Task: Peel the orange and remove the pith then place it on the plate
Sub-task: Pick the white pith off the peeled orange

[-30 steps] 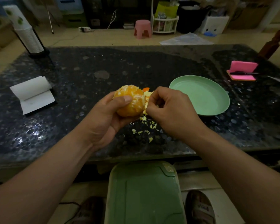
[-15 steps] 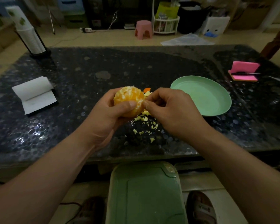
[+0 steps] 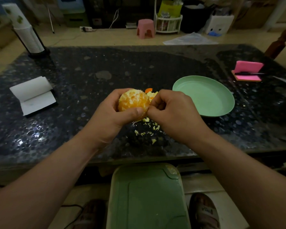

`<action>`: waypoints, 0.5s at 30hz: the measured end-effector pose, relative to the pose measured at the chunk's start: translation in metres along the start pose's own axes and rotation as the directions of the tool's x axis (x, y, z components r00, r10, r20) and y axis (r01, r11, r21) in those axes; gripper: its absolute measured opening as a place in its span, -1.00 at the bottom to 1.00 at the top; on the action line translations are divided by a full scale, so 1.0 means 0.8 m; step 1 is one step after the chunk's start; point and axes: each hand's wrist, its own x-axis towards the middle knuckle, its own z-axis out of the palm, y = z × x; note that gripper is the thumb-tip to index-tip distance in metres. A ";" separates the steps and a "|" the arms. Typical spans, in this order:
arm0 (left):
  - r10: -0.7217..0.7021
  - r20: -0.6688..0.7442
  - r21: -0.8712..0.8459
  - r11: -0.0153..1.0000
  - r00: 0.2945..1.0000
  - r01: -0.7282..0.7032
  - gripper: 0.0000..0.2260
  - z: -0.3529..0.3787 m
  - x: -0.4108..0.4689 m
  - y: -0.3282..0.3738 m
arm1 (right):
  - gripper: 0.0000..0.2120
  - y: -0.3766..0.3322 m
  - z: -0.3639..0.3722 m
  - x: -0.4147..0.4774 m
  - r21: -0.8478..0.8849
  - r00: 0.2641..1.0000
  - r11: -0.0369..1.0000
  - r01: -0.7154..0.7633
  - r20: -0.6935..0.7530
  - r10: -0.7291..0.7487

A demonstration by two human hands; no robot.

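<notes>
Grips the peeled round orange (image 3: 133,101), patched with white pith, in the curled left hand (image 3: 112,118), thumb pressed across the near side. Pinches at the right edge of the fruit with the bent fingertips of the right hand (image 3: 175,116). Holds it above the dark speckled stone table (image 3: 89,71), over small pale pith scraps (image 3: 147,131). Just behind, a bit of orange peel (image 3: 148,90). To the right, near but apart, a round pale green plate (image 3: 205,96). Far left, an open white notepad (image 3: 33,95).
</notes>
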 end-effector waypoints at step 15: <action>-0.160 0.073 -0.272 0.946 0.985 0.174 -0.49 0.000 0.000 0.006 | -0.91 -0.005 -0.016 0.006 0.376 0.971 0.903 -0.206 0.190 0.142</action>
